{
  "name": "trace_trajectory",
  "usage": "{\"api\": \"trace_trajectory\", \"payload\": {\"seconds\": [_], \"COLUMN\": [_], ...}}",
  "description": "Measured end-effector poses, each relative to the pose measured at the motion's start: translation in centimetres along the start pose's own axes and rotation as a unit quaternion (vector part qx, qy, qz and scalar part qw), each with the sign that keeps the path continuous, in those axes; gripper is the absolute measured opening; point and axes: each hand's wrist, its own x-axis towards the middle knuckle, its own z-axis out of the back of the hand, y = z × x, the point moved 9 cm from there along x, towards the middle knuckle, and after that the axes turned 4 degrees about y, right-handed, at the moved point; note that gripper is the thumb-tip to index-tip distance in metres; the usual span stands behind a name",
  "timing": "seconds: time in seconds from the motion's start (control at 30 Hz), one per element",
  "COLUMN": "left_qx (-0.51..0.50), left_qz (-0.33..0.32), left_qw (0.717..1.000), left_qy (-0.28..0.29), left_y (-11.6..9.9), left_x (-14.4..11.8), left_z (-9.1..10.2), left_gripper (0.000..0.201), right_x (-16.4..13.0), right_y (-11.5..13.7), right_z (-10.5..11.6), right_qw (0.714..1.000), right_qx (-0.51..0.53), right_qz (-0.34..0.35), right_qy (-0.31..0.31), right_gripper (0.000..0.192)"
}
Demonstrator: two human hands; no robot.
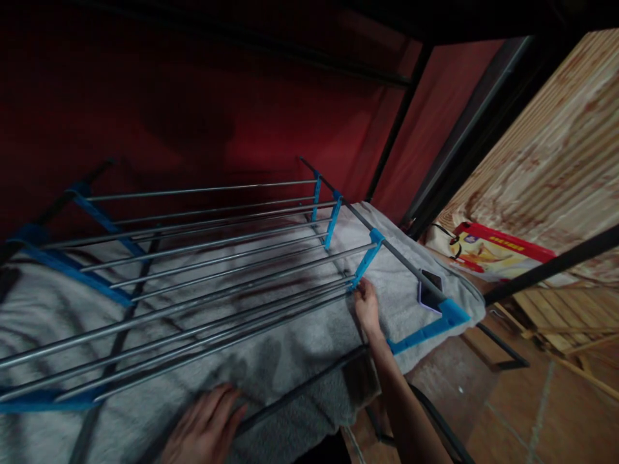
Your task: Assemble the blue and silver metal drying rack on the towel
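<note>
A drying rack (227, 299) with grey metal rods and dark frame tubes lies across a grey blanket (285, 351). Blue plastic brackets (366, 263) join its rods at both ends. My right hand (367, 306) is closed at the lower end of one right-hand bracket, where the rods meet it; its fingertips are partly hidden. My left hand (206, 425) lies low on the near side, fingers stretched out over the blanket beside the dark near tube (304, 386). Nothing shows in its fingers.
A phone (430, 290) rests on the blanket at the right, by another blue bracket (430, 328). Behind stands a dark red wall (193, 109). Dark metal posts (399, 122) rise around the surface. A red and yellow package (503, 248) and wooden slats (561, 316) are farther right.
</note>
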Motion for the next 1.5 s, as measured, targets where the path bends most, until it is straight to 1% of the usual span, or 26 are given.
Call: {"api": "trace_trajectory", "payload": {"seconds": [0.03, 0.1, 0.13, 0.17, 0.2, 0.23, 0.33, 0.43, 0.5, 0.53, 0.63, 0.77, 0.9, 1.03, 1.2, 1.33, 1.5], "left_qx": [-0.008, -0.031, -0.041, -0.046, -0.043, -0.039, -0.036, -0.061, -0.079, -0.084, -0.092, -0.113, -0.129, -0.136, -0.144, -0.156, -0.158], "left_qz": [-0.012, 0.002, 0.004, -0.002, -0.007, -0.006, 0.022, 0.040, 0.032, 0.028, 0.026, 0.021, 0.032, 0.043, 0.049, 0.048, 0.048], "left_qw": [1.000, 0.998, 0.997, 0.998, 0.998, 0.999, 0.995, 0.983, 0.977, 0.976, 0.979, 0.976, 0.973, 0.972, 0.969, 0.967, 0.966], "left_qy": [-0.026, -0.061, -0.065, -0.053, -0.037, -0.007, 0.087, 0.167, 0.196, 0.199, 0.181, 0.186, 0.189, 0.186, 0.197, 0.193, 0.197], "left_y": [-0.9, -2.2, -3.0, -3.8, -4.4, -4.8, -4.7, -4.1, -4.0, -3.9, -3.6, -3.3, -2.9, -2.6, -2.5, -2.6, -2.6], "left_x": [1.7, 5.5, 7.4, 9.3, 11.1, 12.8, 16.8, 19.2, 20.3, 20.7, 21.3, 20.9, 20.7, 20.8, 20.8, 20.8, 20.6], "left_z": [0.3, 0.0, -0.6, -1.5, -2.4, -3.5, -6.0, -7.1, -7.3, -7.2, -6.9, -7.5, -7.8, -7.9, -7.9, -7.6, -7.7], "left_gripper": [0.031, 0.031, 0.032, 0.034, 0.036, 0.039, 0.049, 0.055, 0.059, 0.061, 0.064, 0.062, 0.054, 0.050, 0.049, 0.048, 0.048], "right_x": [0.3, 0.6, 0.6, 0.7, 0.7, 0.8, 0.9, 1.0, 1.0, 1.0, 1.0, 1.3, 1.3, 1.0, 0.4, 0.5, 0.5], "right_y": [-0.1, -0.4, -0.5, -0.6, -0.6, -0.7, -0.6, -0.6, -0.4, -0.3, 0.1, 0.4, 0.7, 1.1, 1.5, 1.3, 1.3], "right_z": [-0.5, -1.3, -1.6, -1.7, -1.8, -1.7, -1.6, -1.5, -1.6, -1.6, -1.7, -1.7, -1.7, -1.6, -1.6, -1.7, -1.7], "right_qw": [1.000, 1.000, 1.000, 1.000, 1.000, 0.999, 0.998, 0.998, 0.997, 0.997, 0.997, 0.998, 0.998, 0.998, 0.998, 0.999, 0.998], "right_qx": [0.002, 0.001, 0.001, 0.000, -0.001, -0.001, -0.001, -0.004, -0.006, -0.006, -0.005, -0.010, -0.014, -0.016, -0.015, -0.016, -0.010], "right_qz": [-0.003, -0.006, -0.007, -0.007, -0.005, -0.002, 0.010, 0.015, 0.017, 0.019, 0.026, 0.025, 0.026, 0.028, 0.029, 0.023, 0.024], "right_qy": [0.004, 0.013, 0.019, 0.024, 0.031, 0.037, 0.058, 0.068, 0.071, 0.072, 0.072, 0.063, 0.054, 0.054, 0.046, 0.044, 0.066], "right_gripper": [0.046, 0.040, 0.038, 0.036, 0.035, 0.035, 0.036, 0.039, 0.043, 0.044, 0.042, 0.036, 0.033, 0.028, 0.032, 0.033, 0.035]}}
